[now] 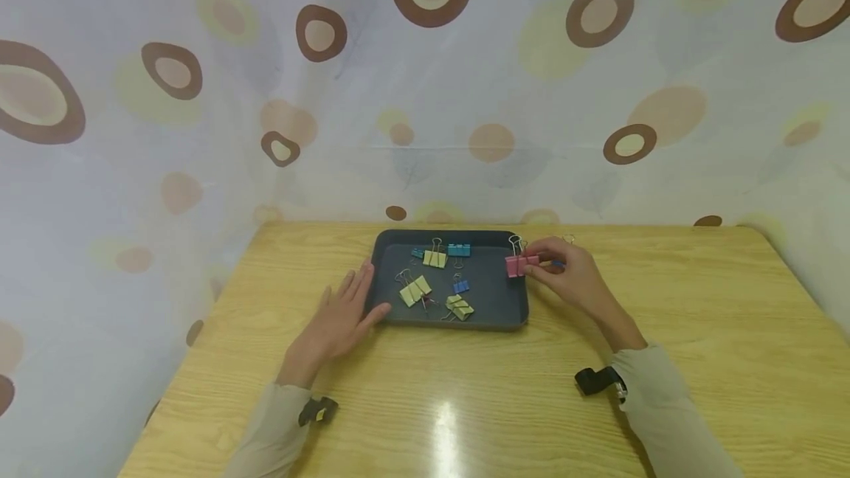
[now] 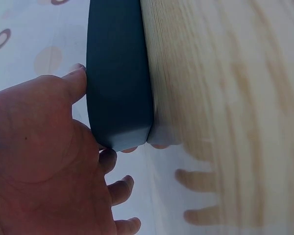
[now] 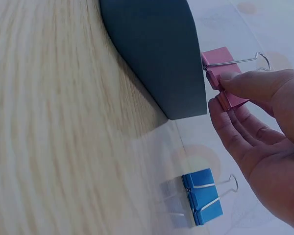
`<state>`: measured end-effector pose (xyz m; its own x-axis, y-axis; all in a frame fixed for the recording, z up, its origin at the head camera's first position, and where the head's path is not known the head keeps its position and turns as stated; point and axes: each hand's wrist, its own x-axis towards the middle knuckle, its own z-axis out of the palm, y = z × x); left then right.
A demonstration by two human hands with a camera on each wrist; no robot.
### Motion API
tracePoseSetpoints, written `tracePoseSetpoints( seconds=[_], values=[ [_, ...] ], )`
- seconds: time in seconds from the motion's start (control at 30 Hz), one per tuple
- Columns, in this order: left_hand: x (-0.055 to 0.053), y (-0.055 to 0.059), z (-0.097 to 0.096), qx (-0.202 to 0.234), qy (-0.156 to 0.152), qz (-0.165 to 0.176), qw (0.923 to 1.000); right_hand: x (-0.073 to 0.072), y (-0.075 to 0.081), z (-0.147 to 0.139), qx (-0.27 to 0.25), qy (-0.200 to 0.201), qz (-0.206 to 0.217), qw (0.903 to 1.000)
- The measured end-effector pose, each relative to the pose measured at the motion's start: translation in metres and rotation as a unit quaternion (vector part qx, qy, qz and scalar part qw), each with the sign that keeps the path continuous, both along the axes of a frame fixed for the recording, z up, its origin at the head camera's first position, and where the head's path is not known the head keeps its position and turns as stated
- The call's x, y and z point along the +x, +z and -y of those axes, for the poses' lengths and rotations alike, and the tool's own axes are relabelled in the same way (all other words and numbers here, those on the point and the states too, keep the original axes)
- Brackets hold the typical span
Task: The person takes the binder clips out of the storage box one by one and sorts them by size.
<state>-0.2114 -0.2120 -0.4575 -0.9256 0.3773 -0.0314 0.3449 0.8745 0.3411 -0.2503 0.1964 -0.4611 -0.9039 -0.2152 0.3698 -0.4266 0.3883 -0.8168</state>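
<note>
My right hand (image 1: pixel 576 280) pinches a pink binder clip (image 1: pixel 515 266) between thumb and fingers, over the right rim of a dark tray (image 1: pixel 493 302). The clip's wire handles point up. With fingers straight, my left hand (image 1: pixel 337 321) touches the tray's left side and front corner. Inside the tray lie yellow binder clips (image 1: pixel 415 291), a small blue clip (image 1: pixel 461 284), a teal clip (image 1: pixel 459 250) and a smaller teal one (image 1: pixel 417 253). A small dark red clip (image 1: pixel 426 302) lies against a yellow one.
To the right of the tray a blue binder clip (image 3: pixel 203 197) stands on the table, mostly hidden behind my right hand in the head view. The wooden table (image 1: pixel 398 397) backs onto a patterned curtain (image 1: pixel 372 94), which also runs along the left side.
</note>
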Motion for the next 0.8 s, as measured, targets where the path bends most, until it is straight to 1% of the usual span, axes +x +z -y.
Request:
tracePoseSetpoints(
  seconds=[0.27, 0.4, 0.5, 0.57, 0.7, 0.8],
  values=[
    [0.001, -0.005, 0.004, 0.009, -0.005, -0.01, 0.9999, 0.007, 0.0, -0.013, -0.025, -0.006, -0.02, 0.9995],
    [0.0, -0.01, 0.007, 0.004, -0.002, -0.008, 1.0, 0.009, 0.002, -0.015, -0.039, -0.001, -0.018, 0.9991],
    [0.0, -0.014, 0.008, 0.002, 0.0, -0.01, 0.9999, 0.009, 0.002, -0.018, -0.033, -0.01, -0.017, 0.9993],
    [0.0, -0.015, 0.007, 0.009, -0.004, -0.013, 0.9999, 0.01, 0.002, -0.022, -0.023, -0.021, -0.016, 0.9994],
    [0.0, -0.012, 0.004, 0.017, -0.006, -0.012, 0.9998, 0.012, 0.006, -0.031, -0.003, -0.041, -0.012, 0.9991],
    [0.0, -0.008, 0.002, 0.014, -0.004, -0.015, 0.9998, 0.012, 0.011, -0.038, 0.006, -0.051, -0.013, 0.9986]
  ],
)
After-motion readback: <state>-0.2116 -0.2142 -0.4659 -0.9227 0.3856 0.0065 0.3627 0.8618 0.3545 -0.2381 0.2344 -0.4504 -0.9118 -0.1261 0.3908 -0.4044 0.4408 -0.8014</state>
